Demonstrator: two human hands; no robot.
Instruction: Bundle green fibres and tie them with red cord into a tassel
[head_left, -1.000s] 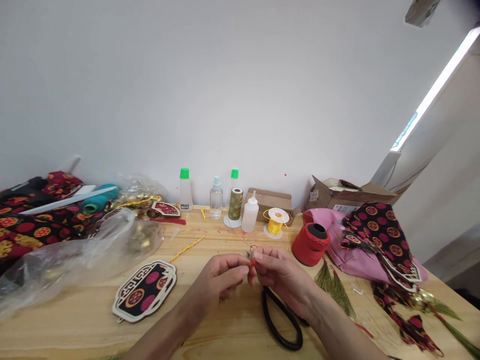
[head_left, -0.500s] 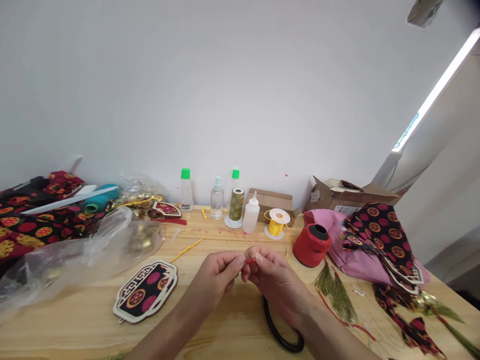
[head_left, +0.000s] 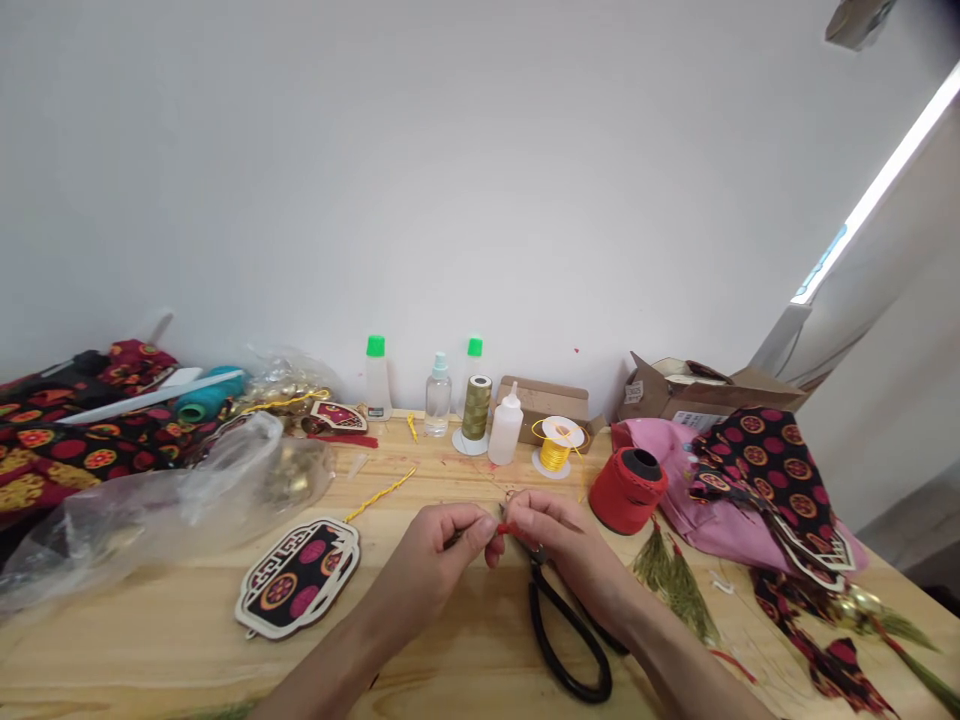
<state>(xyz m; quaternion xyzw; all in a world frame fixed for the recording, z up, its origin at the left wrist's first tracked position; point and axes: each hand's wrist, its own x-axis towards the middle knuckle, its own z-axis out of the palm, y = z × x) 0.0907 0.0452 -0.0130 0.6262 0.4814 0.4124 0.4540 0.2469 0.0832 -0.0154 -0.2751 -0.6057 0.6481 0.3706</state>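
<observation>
A short bit of red cord [head_left: 508, 528] runs between the fingertips of both hands, above the table. My left hand [head_left: 454, 540] pinches its left end between thumb and forefinger. The thumb and fingers of my right hand [head_left: 551, 530] are closed on the other side of it. Black-handled scissors [head_left: 571, 640] are beneath my right hand, which hides part of them; whether they touch that hand I cannot tell. To the left lies a white-framed ornament [head_left: 298, 580] with dark patterned fabric and a twisted yellow cord [head_left: 381, 494].
A red thread cone [head_left: 628, 492], yellow cord spool [head_left: 556, 455], olive thread spool [head_left: 477, 408] and white squeeze bottle [head_left: 506, 430] stand behind my hands. Green tassels [head_left: 675, 585] lie right, near pink cloth [head_left: 667, 470]. A plastic bag [head_left: 187, 500] and patterned fabric [head_left: 82, 440] lie left.
The view has shifted slightly, so things appear a little farther right. More of the scissors shows beneath my right hand, including the pivot area. Both hands still pinch the red cord.
</observation>
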